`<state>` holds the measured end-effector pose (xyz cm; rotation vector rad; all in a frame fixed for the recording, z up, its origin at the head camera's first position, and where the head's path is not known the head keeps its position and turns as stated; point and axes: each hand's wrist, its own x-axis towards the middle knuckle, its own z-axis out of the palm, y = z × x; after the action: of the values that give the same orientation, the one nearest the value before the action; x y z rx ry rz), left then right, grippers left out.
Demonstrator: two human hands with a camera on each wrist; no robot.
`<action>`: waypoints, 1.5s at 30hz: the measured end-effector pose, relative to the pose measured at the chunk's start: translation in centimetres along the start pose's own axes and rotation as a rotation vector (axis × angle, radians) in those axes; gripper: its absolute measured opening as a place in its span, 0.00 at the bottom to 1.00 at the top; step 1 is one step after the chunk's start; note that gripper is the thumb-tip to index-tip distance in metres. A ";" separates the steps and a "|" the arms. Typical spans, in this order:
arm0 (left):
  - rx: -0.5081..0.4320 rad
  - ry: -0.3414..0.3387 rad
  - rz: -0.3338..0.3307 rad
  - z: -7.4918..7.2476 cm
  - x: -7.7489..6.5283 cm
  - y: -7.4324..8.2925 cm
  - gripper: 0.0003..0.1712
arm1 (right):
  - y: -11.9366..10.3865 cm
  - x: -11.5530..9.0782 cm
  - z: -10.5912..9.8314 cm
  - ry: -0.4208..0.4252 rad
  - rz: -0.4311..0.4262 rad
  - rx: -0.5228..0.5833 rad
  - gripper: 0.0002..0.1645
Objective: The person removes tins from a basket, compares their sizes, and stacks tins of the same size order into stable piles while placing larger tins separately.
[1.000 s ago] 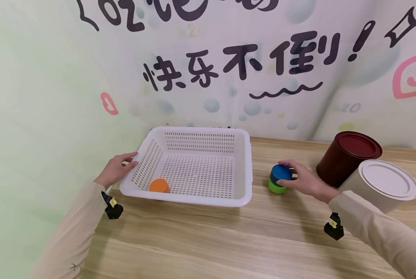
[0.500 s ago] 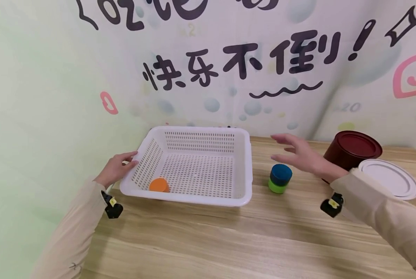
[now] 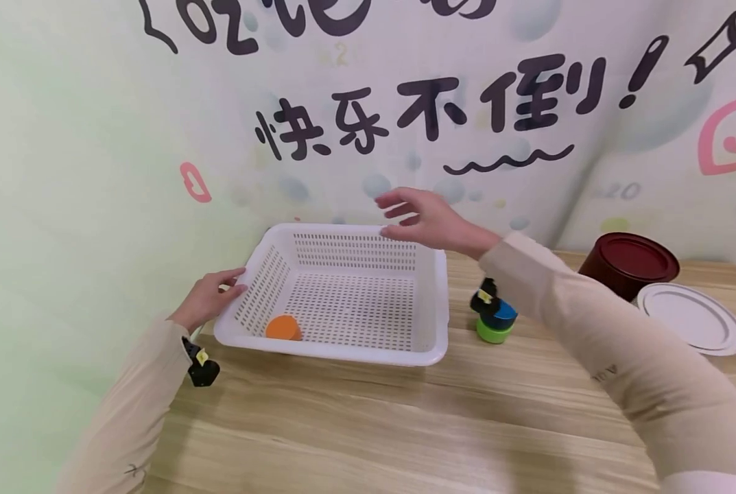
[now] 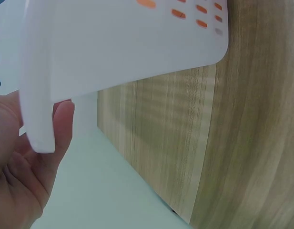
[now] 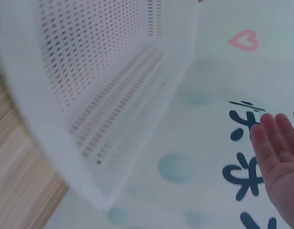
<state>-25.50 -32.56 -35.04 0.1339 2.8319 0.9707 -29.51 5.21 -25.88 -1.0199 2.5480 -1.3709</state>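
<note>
A white plastic basket [image 3: 343, 353] with slotted walls stands on the table. My left hand [image 3: 204, 300] grips its left rim; in the left wrist view the thumb and fingers lie either side of the rim [image 4: 39, 114]. Inside, in the front left corner, is an orange round piece [image 3: 283, 328]. My right hand [image 3: 429, 219] is raised at the basket's back right rim with nothing in it, its fingers [image 5: 268, 143] extended in the right wrist view. Right of the basket, a blue round piece [image 3: 506, 315] sits on a green one [image 3: 493, 333], partly hidden by the wrist camera.
A dark red can [image 3: 633, 257] and a white lidded can [image 3: 695, 317] stand at the right, partly behind the right sleeve [image 3: 614, 363]. A printed cloth [image 3: 343, 185] hangs right behind the basket. The wooden table [image 3: 355, 425] extends in front.
My right hand has let go of the blue piece, risen and moved left to the basket's back right rim. The blue piece stays on the green one. My left hand has kept its place.
</note>
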 end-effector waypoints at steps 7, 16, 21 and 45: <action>-0.028 -0.011 -0.008 0.7 -0.3 -0.3 0.30 | 1.1 3.8 4.8 -0.086 -0.015 0.035 0.28; -0.010 0.013 -0.004 0.3 0.0 -0.5 0.30 | 3.0 6.9 11.1 -0.162 0.037 0.111 0.27; -0.007 0.002 0.000 0.4 0.3 -0.3 0.30 | 4.0 7.2 13.8 -0.265 0.078 0.089 0.31; 0.006 0.001 -0.011 -0.1 0.2 -0.1 0.30 | 5.5 7.2 18.4 -0.681 0.138 0.137 0.35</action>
<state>-25.76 -32.69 -35.09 0.1177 2.8336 0.9607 -31.37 -10.13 -39.39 -1.0348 1.9522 -0.9299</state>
